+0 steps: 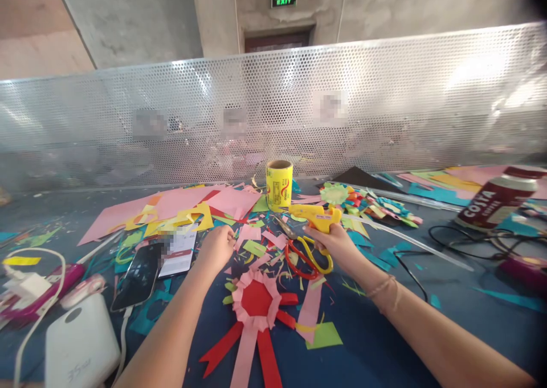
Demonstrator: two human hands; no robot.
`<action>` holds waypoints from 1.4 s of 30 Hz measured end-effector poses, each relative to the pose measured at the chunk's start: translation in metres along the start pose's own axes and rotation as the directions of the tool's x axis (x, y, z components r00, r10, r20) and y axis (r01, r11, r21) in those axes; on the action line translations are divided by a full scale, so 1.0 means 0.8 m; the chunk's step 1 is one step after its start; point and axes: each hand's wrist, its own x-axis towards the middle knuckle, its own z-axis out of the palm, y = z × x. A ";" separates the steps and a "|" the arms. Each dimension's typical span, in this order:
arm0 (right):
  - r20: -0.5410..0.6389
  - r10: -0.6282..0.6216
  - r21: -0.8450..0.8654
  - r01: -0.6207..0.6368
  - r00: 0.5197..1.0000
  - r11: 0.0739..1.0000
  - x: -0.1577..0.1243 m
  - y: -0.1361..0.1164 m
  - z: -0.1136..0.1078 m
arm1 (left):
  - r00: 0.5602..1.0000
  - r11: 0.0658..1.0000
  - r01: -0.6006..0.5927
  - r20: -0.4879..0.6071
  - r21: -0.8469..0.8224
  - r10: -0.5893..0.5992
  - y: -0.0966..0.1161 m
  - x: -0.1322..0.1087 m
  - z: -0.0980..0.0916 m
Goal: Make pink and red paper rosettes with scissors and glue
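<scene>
My right hand [331, 239] is wrapped round a yellow glue gun [318, 216], whose nozzle points left at the base of a yellow tape roll [279, 186]. My left hand [217, 246] is curled, fingertips together, above paper scraps beside a phone; whether anything is in its fingers is too small to make out. Between my forearms lies a paper rosette [256, 299] with a red centre, pink pleated rim and red and pink tails. Scissors with red and yellow handles [305, 257] rest just below the glue gun.
At left are two phones [135, 278], a white power bank [81, 342] and cables. Coloured paper [171, 203] and scraps cover the middle. On the right sit paper flowers [335, 193], black cables and a COSTA bottle [496, 200]. A perforated metal panel [376, 92] stands behind.
</scene>
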 end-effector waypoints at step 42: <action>-0.014 0.014 -0.086 -0.015 1.000 0.996 0.000 -0.004 0.000 | 0.953 0.918 -0.203 -0.283 -0.339 0.106 -0.019 0.027 0.036</action>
